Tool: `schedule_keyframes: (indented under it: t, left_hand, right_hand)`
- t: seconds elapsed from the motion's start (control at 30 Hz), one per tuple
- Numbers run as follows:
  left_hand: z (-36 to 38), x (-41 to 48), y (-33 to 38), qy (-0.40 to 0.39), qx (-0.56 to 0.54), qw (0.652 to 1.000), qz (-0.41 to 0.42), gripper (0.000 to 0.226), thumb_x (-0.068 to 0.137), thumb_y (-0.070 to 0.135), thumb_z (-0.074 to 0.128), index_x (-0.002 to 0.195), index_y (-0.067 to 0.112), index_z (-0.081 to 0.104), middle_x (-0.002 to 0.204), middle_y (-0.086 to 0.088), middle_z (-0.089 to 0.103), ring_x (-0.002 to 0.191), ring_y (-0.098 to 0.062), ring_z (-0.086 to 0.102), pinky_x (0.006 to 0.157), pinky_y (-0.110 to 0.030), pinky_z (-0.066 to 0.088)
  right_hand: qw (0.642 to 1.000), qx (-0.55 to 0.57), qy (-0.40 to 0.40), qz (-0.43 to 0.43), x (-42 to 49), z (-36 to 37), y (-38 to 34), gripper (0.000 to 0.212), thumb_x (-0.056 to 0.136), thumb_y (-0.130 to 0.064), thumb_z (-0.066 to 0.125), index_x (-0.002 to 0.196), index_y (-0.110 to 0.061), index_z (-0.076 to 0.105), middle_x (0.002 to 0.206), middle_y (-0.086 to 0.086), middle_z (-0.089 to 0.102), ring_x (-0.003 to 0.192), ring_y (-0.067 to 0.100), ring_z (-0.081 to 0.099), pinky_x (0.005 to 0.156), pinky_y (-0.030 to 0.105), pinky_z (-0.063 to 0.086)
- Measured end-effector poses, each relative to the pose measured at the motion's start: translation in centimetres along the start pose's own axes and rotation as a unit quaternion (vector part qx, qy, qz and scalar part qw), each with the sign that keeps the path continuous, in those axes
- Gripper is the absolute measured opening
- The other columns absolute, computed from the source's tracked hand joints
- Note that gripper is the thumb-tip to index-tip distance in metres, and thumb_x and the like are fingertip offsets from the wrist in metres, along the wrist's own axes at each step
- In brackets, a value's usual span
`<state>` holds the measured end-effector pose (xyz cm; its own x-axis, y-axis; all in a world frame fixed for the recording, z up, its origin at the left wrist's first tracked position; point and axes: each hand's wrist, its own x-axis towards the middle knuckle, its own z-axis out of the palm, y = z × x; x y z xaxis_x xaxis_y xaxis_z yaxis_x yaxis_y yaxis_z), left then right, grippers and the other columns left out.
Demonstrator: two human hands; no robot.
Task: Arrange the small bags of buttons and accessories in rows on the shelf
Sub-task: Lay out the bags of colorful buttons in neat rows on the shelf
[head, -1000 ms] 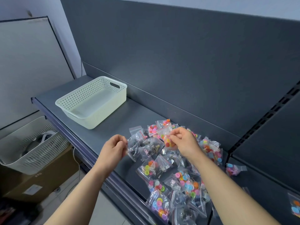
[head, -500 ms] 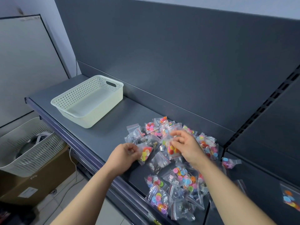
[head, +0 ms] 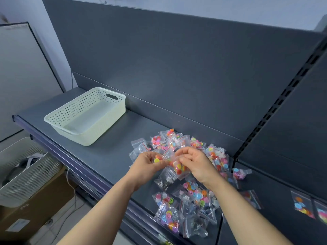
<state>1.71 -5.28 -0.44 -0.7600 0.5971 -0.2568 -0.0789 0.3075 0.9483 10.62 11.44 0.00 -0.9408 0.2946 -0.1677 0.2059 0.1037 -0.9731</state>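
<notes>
A loose heap of small clear bags filled with coloured buttons and dark metal accessories lies on the dark grey shelf. Over the heap, my left hand pinches a bag with yellow and orange buttons. My right hand pinches a second button bag that hangs below its fingers. The two hands almost touch above the pile. A few more bags lie on the neighbouring shelf section to the right.
An empty cream perforated basket stands on the shelf to the left. Below the shelf's front edge sit a white slatted basket and a cardboard box. A slotted upright divides the shelf sections.
My left hand has picked up a bag of yellow and orange buttons and moved right, closer to my right hand. The right hand still holds its bag, now slightly lower over the heap.
</notes>
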Motion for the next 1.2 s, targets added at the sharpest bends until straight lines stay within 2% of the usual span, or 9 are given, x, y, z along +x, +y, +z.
schedule_keyframes:
  t: [0.13, 0.3, 0.43, 0.63, 0.8, 0.93, 1.07, 1.13, 1.2]
  left_hand:
    - [-0.1, 0.4, -0.4, -0.002, 0.011, 1.0, -0.001, 0.019, 0.084, 0.024, 0.072, 0.067, 0.019, 0.067, 0.066, -0.008, 0.055, 0.058, -0.016, 0.045, 0.055, -0.023, 0.04]
    - [1.8, 0.7, 0.7, -0.037, 0.041, 0.998, 0.039, 0.027, 0.086, 0.024, 0.07, 0.06, 0.024, 0.064, 0.05, 0.008, 0.045, 0.044, -0.01, 0.035, 0.048, -0.021, 0.034]
    - [4.1, 0.9, 2.0, -0.067, -0.004, 0.996, 0.059, 0.019, 0.087, 0.029, 0.068, 0.085, 0.01, 0.07, 0.06, -0.001, 0.05, 0.054, -0.014, 0.041, 0.055, -0.025, 0.038]
    - [10.7, -0.3, 3.8, -0.124, -0.027, 0.989, 0.082, 0.03, 0.09, 0.026, 0.063, 0.087, -0.003, 0.059, 0.065, -0.005, 0.053, 0.061, -0.018, 0.048, 0.063, -0.03, 0.045]
    - [19.9, -2.6, 5.4, -0.153, -0.01, 0.982, 0.11, 0.028, 0.089, 0.021, 0.064, 0.076, 0.001, 0.052, 0.051, 0.003, 0.041, 0.045, -0.008, 0.037, 0.045, -0.019, 0.035]
    - [28.2, -4.7, 5.3, -0.148, -0.003, 0.983, 0.112, 0.017, 0.089, 0.026, 0.065, 0.087, 0.009, 0.064, 0.056, 0.004, 0.045, 0.053, -0.011, 0.037, 0.051, -0.023, 0.034]
    - [36.8, -7.5, 5.3, -0.168, 0.008, 0.98, 0.104, 0.025, 0.088, 0.029, 0.065, 0.072, 0.013, 0.055, 0.059, -0.002, 0.037, 0.059, -0.019, 0.029, 0.058, -0.032, 0.03]
    - [40.8, -8.9, 5.4, -0.167, 0.029, 0.979, 0.11, 0.03, 0.089, 0.027, 0.064, 0.069, 0.011, 0.049, 0.056, 0.0, 0.035, 0.056, -0.017, 0.028, 0.057, -0.029, 0.031]
    - [44.2, -9.6, 5.1, -0.148, 0.056, 0.979, 0.125, 0.023, 0.089, 0.024, 0.064, 0.072, 0.011, 0.056, 0.051, 0.008, 0.042, 0.05, -0.011, 0.03, 0.05, -0.023, 0.032]
  right_hand:
    - [0.993, -0.05, 0.108, -0.016, -0.2, -1.2, 0.6, 0.02, 0.095, -0.011, 0.05, 0.095, -0.027, 0.062, 0.101, -0.005, 0.072, 0.081, 0.01, 0.064, 0.076, 0.031, 0.052]
    - [0.998, -0.048, 0.043, -0.006, -1.3, -1.4, 0.8, 0.023, 0.091, -0.023, 0.061, 0.114, -0.029, 0.061, 0.111, -0.011, 0.066, 0.102, 0.0, 0.061, 0.088, 0.019, 0.048]
    - [0.989, -0.033, 0.144, 0.005, -3.7, -3.6, 1.5, 0.011, 0.086, -0.013, 0.067, 0.08, -0.022, 0.069, 0.076, -0.009, 0.069, 0.067, 0.0, 0.061, 0.07, 0.02, 0.046]
    - [0.954, 0.031, 0.297, 0.019, -12.3, -10.7, 2.2, 0.006, 0.086, -0.016, 0.067, 0.082, -0.018, 0.07, 0.065, -0.007, 0.063, 0.055, 0.007, 0.051, 0.05, 0.019, 0.04]
    - [0.896, 0.07, 0.439, -0.001, -21.2, -17.7, 3.6, 0.012, 0.091, -0.014, 0.062, 0.083, -0.006, 0.066, 0.058, 0.0, 0.052, 0.051, 0.009, 0.04, 0.05, 0.017, 0.037]
    - [0.852, 0.06, 0.52, 0.012, -28.9, -23.8, 6.6, 0.015, 0.092, -0.016, 0.06, 0.083, -0.006, 0.066, 0.059, 0.0, 0.053, 0.053, 0.009, 0.042, 0.052, 0.021, 0.039]
    - [0.832, 0.026, 0.553, 0.035, -35.9, -29.7, 10.1, 0.014, 0.092, -0.018, 0.061, 0.083, -0.009, 0.067, 0.059, -0.002, 0.059, 0.055, 0.009, 0.046, 0.054, 0.022, 0.042]
    - [0.833, 0.016, 0.55, 0.048, -38.6, -32.4, 11.7, 0.014, 0.091, -0.017, 0.061, 0.082, -0.008, 0.068, 0.059, -0.003, 0.061, 0.053, 0.007, 0.046, 0.053, 0.02, 0.042]
    - [0.838, 0.017, 0.543, 0.059, -40.4, -34.8, 13.2, 0.014, 0.09, -0.015, 0.062, 0.08, -0.009, 0.068, 0.064, 0.004, 0.066, 0.052, 0.009, 0.045, 0.054, 0.024, 0.041]
